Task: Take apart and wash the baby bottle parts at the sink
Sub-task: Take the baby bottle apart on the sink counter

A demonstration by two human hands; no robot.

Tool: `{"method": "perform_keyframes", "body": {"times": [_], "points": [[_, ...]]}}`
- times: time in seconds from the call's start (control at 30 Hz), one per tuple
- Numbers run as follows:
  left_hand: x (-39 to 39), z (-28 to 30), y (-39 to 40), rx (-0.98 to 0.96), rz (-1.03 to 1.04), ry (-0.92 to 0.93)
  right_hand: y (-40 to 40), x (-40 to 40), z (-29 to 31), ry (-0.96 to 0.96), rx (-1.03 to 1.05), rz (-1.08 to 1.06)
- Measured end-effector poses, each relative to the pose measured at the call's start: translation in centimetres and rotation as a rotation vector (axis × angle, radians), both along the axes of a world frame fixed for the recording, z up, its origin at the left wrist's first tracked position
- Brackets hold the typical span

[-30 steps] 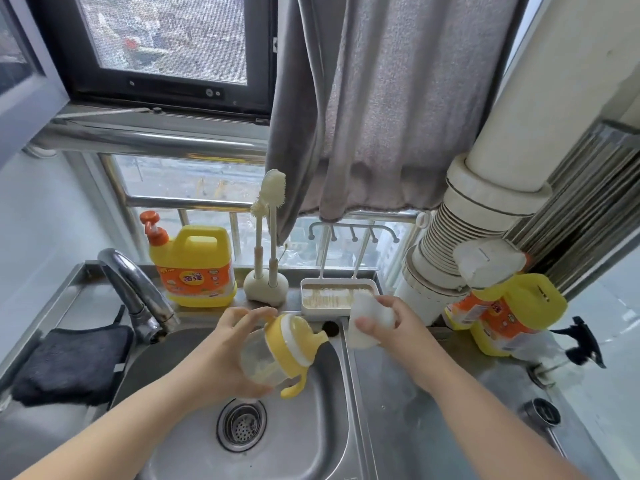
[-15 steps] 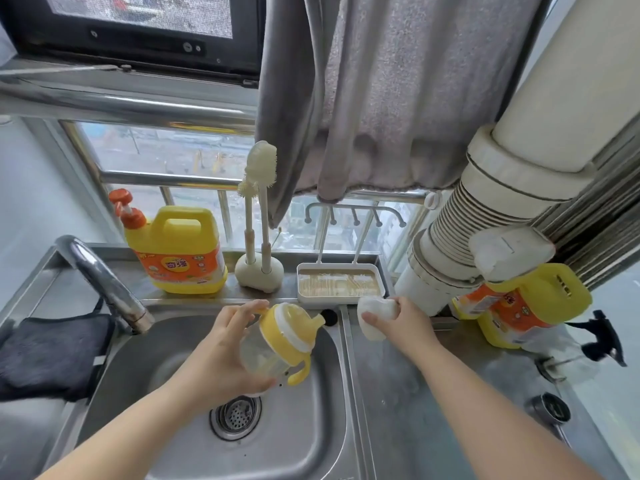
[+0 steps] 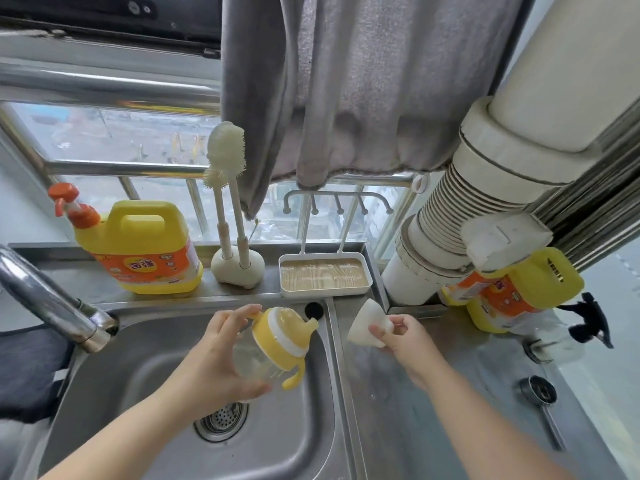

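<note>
Steel sink (image 3: 138, 393) mid-frame: left hand (image 3: 211, 362) grips the clear yellow-collared baby bottle (image 3: 270, 344), spout tilted upper right; right hand (image 3: 405, 337) pinches the white plastic cap (image 3: 367, 323) beside it.

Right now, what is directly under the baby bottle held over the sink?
Under the baby bottle, gripped by the left hand, lies the bare steel sink basin, with the drain strainer just below. The hand and bottle cover part of the basin floor.

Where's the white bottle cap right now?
In the head view the white cap is pinched in the right hand, over the steel counter just right of the sink, in front of the white drying tray.
</note>
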State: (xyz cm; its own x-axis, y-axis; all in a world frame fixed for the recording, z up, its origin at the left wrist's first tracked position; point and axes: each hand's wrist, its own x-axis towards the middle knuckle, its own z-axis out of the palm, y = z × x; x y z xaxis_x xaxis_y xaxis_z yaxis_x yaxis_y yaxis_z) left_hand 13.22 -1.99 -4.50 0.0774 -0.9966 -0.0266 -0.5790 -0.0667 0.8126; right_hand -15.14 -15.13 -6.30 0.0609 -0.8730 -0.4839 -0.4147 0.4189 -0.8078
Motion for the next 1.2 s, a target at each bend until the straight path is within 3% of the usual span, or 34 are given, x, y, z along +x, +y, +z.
{"method": "perform_keyframes", "body": {"times": [0.13, 0.3, 0.5, 0.7, 0.87, 1.1, 1.2], "points": [[-0.7, -0.5, -0.4, 0.012, -0.007, 0.028, 1.5, -1.3, -1.4, 0.057, -0.068, -0.098], [-1.6, -0.7, -0.6, 0.016, -0.045, 0.014, 2.6, -1.2, -2.2, -0.027, -0.106, -0.138], [-3.2, -0.7, -0.6, 0.046, -0.066, 0.019, 3.7, -0.9, -1.9, -0.033, -0.116, 0.074], [-6.0, -1.7, -1.0, 0.102, -0.122, -0.002, 4.5, -2.9, -3.7, 0.061, -0.214, 0.207], [-7.8, -1.9, -1.4, 0.12, -0.137, -0.03, 5.5, -4.0, -3.8, 0.142, -0.272, 0.163], [-8.3, -1.6, -0.7, 0.107, -0.146, -0.056, 6.0, -5.1, -3.9, 0.49, -0.366, 0.216], [-8.5, -1.8, -0.4, 0.086, -0.145, -0.048, 6.3, -5.4, -5.0, 0.53, -0.368, 0.279]]}}
